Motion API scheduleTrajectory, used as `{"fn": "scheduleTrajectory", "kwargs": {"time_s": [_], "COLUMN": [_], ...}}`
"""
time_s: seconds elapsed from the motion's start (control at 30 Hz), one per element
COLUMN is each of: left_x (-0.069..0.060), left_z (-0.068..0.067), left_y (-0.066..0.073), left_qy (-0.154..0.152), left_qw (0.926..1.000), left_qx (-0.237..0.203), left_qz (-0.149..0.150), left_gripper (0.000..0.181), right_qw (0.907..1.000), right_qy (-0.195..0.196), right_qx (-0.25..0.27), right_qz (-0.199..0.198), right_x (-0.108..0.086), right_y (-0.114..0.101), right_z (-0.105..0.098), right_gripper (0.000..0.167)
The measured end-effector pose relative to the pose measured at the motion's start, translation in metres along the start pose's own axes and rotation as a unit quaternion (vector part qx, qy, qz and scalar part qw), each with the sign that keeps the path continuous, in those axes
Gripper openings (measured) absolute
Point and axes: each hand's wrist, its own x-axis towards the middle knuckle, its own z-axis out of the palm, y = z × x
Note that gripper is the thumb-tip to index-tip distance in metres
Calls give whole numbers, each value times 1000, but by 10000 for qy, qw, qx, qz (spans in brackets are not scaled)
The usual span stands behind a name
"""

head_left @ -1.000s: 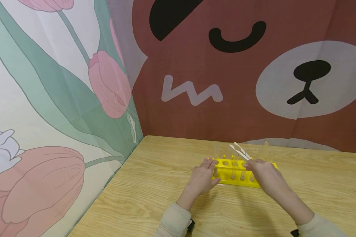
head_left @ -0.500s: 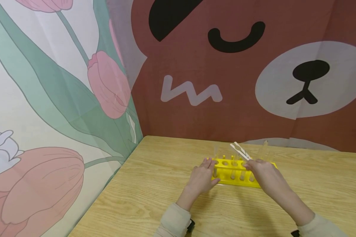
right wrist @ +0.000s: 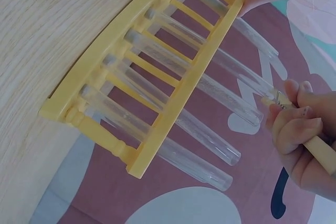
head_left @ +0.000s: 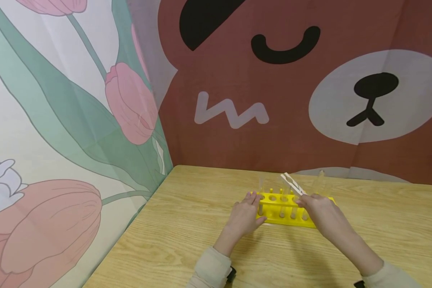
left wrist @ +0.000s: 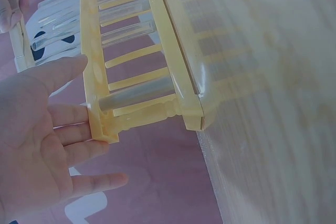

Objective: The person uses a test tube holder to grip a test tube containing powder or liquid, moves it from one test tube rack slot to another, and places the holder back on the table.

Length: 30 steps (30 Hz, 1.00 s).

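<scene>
A yellow test tube rack [head_left: 288, 222] stands on the wooden table with several clear test tubes [right wrist: 202, 166] upright in it. At the rack's left end my left hand [head_left: 243, 218] rests, and the left wrist view shows straight fingers [left wrist: 73, 153] reaching past the top rail, thumb [left wrist: 65, 71] near its edge. My right hand [head_left: 322, 216] grips a pale wooden test tube clamp [head_left: 292, 185] above the rack's right part. The clamp's two prongs point up and left, apart, with no tube visible between them. In the right wrist view, fingers partly cover the clamp [right wrist: 321, 155].
The wooden table [head_left: 165, 236] spreads out around the rack. Behind it hangs a brown bear-print cloth [head_left: 216, 148], and a tulip-print cloth [head_left: 68, 132] hangs on the left. One tube [head_left: 320, 178] stands up at the rack's right side.
Both hands, the clamp and the rack keep their places. Only a very slight shift of the head view shows.
</scene>
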Motion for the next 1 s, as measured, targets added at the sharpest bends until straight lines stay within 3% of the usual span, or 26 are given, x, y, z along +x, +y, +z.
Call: {"fn": "scheduleTrajectory", "kwargs": {"time_s": [0.27, 0.77, 1.0], "left_x": [0, -2, -1], "left_z": [-1, 0, 0], "left_y": [0, -1, -1], "left_qy": [51, 54, 62], "left_qw": [10000, 10000, 10000], "left_qx": [-46, -78, -66], "left_qz": [-15, 19, 28], "left_gripper": [62, 61, 62], "right_qw": [9999, 9997, 9999], "right_qy": [-80, 131, -48], "right_qx": [91, 154, 92], "right_qz": [101, -132, -36], "right_x": [-1, -3, -6], "right_y": [-1, -1, -1], "right_z": [0, 0, -3], "right_gripper": [15, 14, 9]}}
